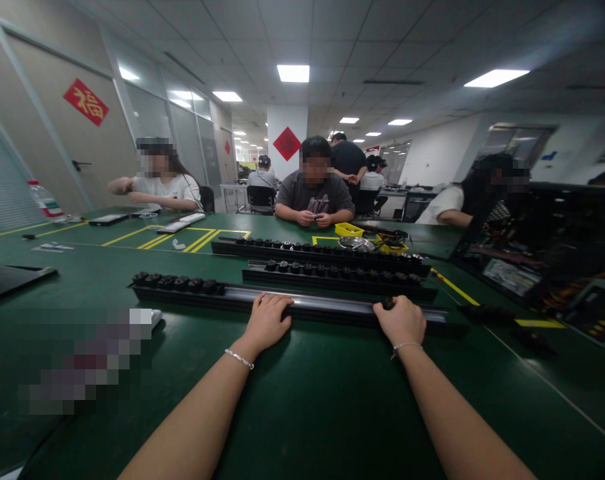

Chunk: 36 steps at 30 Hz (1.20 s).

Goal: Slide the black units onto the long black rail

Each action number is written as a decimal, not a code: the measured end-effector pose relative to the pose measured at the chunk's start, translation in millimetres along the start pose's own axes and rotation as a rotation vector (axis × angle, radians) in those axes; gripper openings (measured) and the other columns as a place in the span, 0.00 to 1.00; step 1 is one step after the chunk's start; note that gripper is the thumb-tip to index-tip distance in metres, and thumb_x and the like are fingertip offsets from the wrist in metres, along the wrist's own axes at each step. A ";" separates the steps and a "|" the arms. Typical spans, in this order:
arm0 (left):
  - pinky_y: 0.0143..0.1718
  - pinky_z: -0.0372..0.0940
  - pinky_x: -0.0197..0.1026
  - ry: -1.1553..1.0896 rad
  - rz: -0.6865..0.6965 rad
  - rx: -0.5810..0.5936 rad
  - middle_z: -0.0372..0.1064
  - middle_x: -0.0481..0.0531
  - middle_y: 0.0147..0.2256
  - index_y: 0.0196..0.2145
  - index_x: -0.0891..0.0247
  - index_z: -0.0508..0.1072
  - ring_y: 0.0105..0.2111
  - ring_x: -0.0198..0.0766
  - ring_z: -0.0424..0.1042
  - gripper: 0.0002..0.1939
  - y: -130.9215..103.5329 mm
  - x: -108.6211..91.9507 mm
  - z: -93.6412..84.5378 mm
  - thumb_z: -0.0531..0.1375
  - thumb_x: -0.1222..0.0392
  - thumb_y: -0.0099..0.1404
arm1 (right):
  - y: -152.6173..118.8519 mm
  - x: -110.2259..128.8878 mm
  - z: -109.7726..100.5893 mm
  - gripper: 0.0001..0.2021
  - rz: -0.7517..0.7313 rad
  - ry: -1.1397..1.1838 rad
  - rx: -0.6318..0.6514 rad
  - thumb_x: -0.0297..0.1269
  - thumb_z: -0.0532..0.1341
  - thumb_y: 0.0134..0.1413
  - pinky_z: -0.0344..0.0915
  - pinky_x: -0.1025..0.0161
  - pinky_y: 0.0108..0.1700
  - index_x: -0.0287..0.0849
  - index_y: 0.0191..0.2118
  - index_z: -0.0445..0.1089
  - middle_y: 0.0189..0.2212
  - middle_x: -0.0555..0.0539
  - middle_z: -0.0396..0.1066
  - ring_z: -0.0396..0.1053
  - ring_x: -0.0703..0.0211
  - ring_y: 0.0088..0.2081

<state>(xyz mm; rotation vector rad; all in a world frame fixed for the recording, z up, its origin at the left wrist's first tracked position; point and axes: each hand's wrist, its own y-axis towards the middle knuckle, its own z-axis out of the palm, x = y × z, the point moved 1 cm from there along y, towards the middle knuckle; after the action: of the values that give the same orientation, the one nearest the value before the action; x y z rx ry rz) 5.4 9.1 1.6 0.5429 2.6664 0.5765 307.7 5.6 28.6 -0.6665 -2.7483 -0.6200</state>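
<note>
A long black rail (332,305) with a shiny metallic channel lies across the table before me. Several small black round-topped parts (182,284) sit in a row in its left end. My left hand (268,321) is closed over the rail's near edge, left of its middle, fingertips reaching into the channel. Toward the right end, my right hand (403,320) pinches a small black part (389,303) at the channel, mostly hidden by the fingers. Between the two hands the channel is bare.
Two more black rails, a middle one (342,275) and a far one (312,249), carry rows of similar parts. Beyond stand a yellow tray (349,230) and metal dish (356,245). An open computer case (527,247) stands right. A pixelated object (92,363) lies left. Co-workers sit opposite.
</note>
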 end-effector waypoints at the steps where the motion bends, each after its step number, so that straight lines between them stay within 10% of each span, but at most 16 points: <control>1: 0.61 0.43 0.54 -0.001 -0.001 0.001 0.70 0.49 0.49 0.47 0.53 0.69 0.52 0.42 0.65 0.17 0.0 0.0 -0.2 0.55 0.60 0.60 | 0.4 -0.7 0.1 0.16 -0.001 0.008 0.003 0.47 0.54 0.48 0.60 0.56 0.39 0.40 0.36 0.68 0.37 0.40 0.72 0.67 0.46 0.41; 36: 0.60 0.45 0.54 0.016 0.000 0.017 0.70 0.48 0.50 0.48 0.53 0.69 0.52 0.42 0.65 0.17 -0.1 -1.6 -3.0 0.55 0.60 0.60 | 5.4 -13.1 4.0 0.17 0.001 0.088 -0.056 0.44 0.55 0.48 0.60 0.57 0.40 0.37 0.38 0.69 0.36 0.38 0.72 0.67 0.47 0.41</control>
<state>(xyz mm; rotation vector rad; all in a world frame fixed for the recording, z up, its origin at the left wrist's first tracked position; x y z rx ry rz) 5.4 7.3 4.5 0.5458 2.6881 0.5613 321.1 6.8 22.6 -0.6373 -2.6578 -0.7106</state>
